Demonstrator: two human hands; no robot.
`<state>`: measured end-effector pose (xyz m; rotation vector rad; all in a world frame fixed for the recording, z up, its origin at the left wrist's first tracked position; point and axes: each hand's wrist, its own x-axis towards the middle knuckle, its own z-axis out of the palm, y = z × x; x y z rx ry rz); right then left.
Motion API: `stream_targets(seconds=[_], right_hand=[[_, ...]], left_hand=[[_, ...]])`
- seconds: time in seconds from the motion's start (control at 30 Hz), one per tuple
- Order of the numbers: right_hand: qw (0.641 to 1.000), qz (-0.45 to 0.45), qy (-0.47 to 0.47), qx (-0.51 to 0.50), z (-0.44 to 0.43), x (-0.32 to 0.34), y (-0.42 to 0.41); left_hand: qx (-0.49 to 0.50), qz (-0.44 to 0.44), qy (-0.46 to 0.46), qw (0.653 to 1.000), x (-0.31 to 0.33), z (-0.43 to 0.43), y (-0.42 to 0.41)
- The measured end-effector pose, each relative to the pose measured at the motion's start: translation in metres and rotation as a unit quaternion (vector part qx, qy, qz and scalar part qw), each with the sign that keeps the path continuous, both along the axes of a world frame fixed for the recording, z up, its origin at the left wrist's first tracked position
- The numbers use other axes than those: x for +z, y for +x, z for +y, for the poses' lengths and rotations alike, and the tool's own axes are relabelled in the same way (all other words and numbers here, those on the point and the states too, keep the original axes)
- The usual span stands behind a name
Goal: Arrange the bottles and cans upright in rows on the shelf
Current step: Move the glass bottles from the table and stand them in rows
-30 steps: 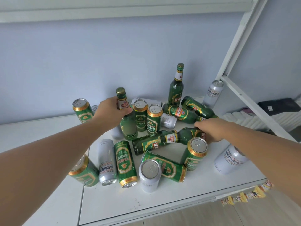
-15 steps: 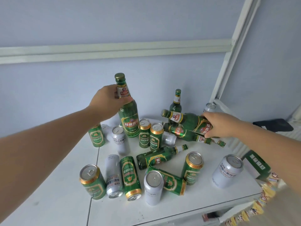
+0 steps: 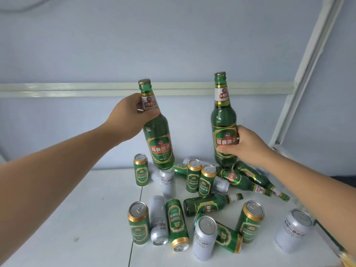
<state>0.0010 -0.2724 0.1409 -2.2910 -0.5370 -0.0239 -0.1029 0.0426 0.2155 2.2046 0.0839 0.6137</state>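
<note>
My left hand (image 3: 129, 118) grips the neck of a green glass bottle (image 3: 159, 137) held upright in the air above the pile. My right hand (image 3: 244, 145) grips the lower body of a second green bottle (image 3: 223, 120), also upright and lifted. Below them, on the white shelf top (image 3: 92, 218), lie several green bottles, such as one on its side (image 3: 210, 205) and two more (image 3: 244, 180) at the right. Green cans (image 3: 138, 222) and silver cans (image 3: 204, 237) stand or lie mixed together.
A pale blue wall with a white rail (image 3: 77, 89) runs behind the shelf. A slanted white frame post (image 3: 308, 68) rises at the right. A silver can (image 3: 294, 232) stands near the shelf's right edge. The left part of the shelf top is bare.
Both hands have risen. The right hand's bottle, held tilted on its side before, now stands upright in the air. The left bottle is lifted higher above the cans.
</note>
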Motion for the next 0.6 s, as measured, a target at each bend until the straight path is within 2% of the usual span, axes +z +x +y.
stream_targets(seconds=[0.27,0.6], right_hand=[[0.991,0.03,0.115,0.064,0.12,0.024,-0.041],[0.97,0.105,0.178,0.126,0.295,0.004,-0.106]], left_hand=[[0.066,-0.006,0.01,0.998,0.022,0.072,-0.054],[0.096,0.011,0.018,0.995,0.019,0.213,-0.127]])
